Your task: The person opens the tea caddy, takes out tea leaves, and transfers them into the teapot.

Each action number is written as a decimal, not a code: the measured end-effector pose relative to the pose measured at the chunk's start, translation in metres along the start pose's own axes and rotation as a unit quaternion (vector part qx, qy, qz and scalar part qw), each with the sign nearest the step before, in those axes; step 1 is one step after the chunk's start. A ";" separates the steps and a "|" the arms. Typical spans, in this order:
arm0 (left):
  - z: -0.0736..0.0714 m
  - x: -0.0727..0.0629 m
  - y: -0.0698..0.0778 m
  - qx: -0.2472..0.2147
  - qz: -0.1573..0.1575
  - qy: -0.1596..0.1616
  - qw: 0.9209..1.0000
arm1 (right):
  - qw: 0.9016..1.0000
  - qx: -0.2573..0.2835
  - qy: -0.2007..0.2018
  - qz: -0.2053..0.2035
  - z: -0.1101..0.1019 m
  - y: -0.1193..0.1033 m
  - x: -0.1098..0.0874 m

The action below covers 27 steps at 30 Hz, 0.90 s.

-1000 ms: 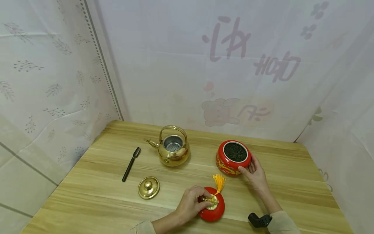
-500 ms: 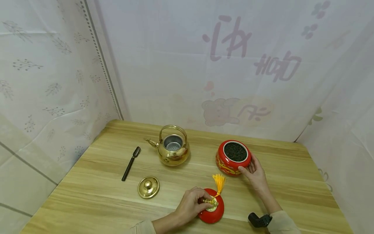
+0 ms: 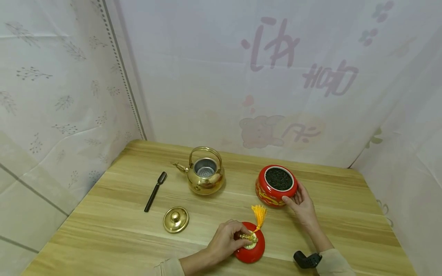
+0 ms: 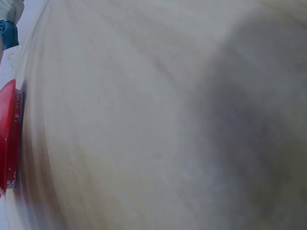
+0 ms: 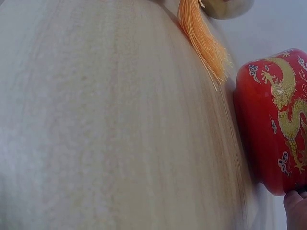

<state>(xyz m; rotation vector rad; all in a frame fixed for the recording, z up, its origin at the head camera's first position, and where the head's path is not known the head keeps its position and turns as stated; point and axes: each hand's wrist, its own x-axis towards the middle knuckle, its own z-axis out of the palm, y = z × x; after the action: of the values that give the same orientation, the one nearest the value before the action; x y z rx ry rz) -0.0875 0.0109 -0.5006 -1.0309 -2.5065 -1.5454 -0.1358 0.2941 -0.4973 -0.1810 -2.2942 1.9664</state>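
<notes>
In the head view my left hand (image 3: 228,238) pinches the gold knob (image 3: 249,238) of a red lid (image 3: 251,254), which sits on the table near the front. An orange tassel (image 3: 259,216) trails from the knob. The lid's rim (image 4: 8,136) shows at the left edge of the left wrist view, down at the tabletop. On the right, my right hand (image 3: 304,205) holds the side of a red tea jar (image 3: 267,195), thumb in front and fingers partly hidden behind. Dark loose tea (image 3: 279,179) fills the uncovered jar. A gold dragon (image 5: 288,105) decorates its wall.
A brass teapot (image 3: 205,186) with a steel strainer (image 3: 206,168) inside stands uncovered at the back middle. Its brass lid (image 3: 176,219) lies in front of it. To the left is a dark tea scoop (image 3: 155,191). Cloth curtains (image 3: 193,76) enclose the wooden table (image 3: 114,226).
The red lid has shifted slightly toward the front edge under my left hand and sits a little lower. My right hand and the jar have stayed put.
</notes>
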 end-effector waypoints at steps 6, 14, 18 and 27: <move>-0.010 0.001 0.002 -0.009 -0.022 0.004 1.000 | 1.000 0.008 -0.001 -0.002 0.000 -0.001 0.000; -0.055 0.006 0.004 0.004 -0.070 0.092 0.993 | 1.000 0.006 -0.002 -0.006 0.000 -0.002 0.000; -0.083 0.004 -0.005 0.025 -0.082 0.163 0.983 | 1.000 0.007 -0.001 -0.007 0.000 -0.002 -0.001; -0.147 -0.015 -0.037 0.088 -0.173 0.259 0.946 | 1.000 0.001 0.000 -0.005 0.001 -0.002 -0.001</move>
<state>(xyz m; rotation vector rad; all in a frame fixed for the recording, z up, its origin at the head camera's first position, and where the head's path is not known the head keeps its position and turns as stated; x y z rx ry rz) -0.1419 -0.1258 -0.4601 -0.1274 -2.4498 -1.3851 -0.1349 0.2929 -0.4959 -0.1697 -2.2883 1.9648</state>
